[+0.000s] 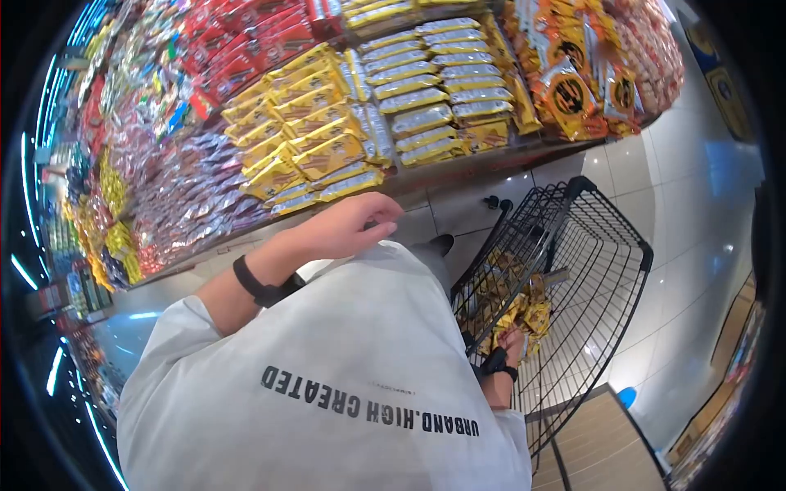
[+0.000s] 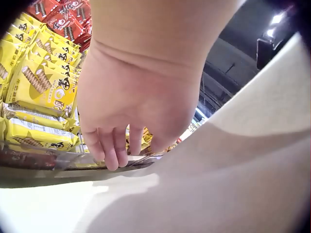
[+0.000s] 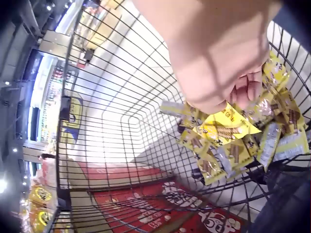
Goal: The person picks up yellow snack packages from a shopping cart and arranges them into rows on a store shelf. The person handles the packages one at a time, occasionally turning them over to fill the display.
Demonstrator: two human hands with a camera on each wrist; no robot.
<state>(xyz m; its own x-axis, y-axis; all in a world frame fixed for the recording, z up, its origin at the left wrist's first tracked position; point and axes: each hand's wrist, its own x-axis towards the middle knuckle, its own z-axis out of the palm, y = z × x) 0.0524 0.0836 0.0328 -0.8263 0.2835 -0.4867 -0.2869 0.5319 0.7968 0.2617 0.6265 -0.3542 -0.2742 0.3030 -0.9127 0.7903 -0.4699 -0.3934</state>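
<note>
My left hand (image 1: 352, 225) hangs in front of the shirt, near the shelf edge, fingers loose and holding nothing; in the left wrist view the hand (image 2: 136, 107) has its fingers pointing down beside yellow snack packs (image 2: 39, 85). Inside the black wire cart (image 1: 610, 237), my right hand (image 1: 509, 344) is low among yellow packs (image 1: 532, 315). The right wrist view shows the right hand (image 3: 223, 73) with curled fingers pinching one yellow pack (image 3: 227, 127) above a pile of similar packs (image 3: 209, 165) in the cart.
A display of rows of yellow packs (image 1: 315, 123), red packs (image 1: 237, 41) and silver-yellow packs (image 1: 422, 90) runs along the far side. Orange bags (image 1: 569, 94) hang at its right end. A wooden surface (image 1: 610, 446) stands beside the cart on the tiled floor (image 1: 696, 237).
</note>
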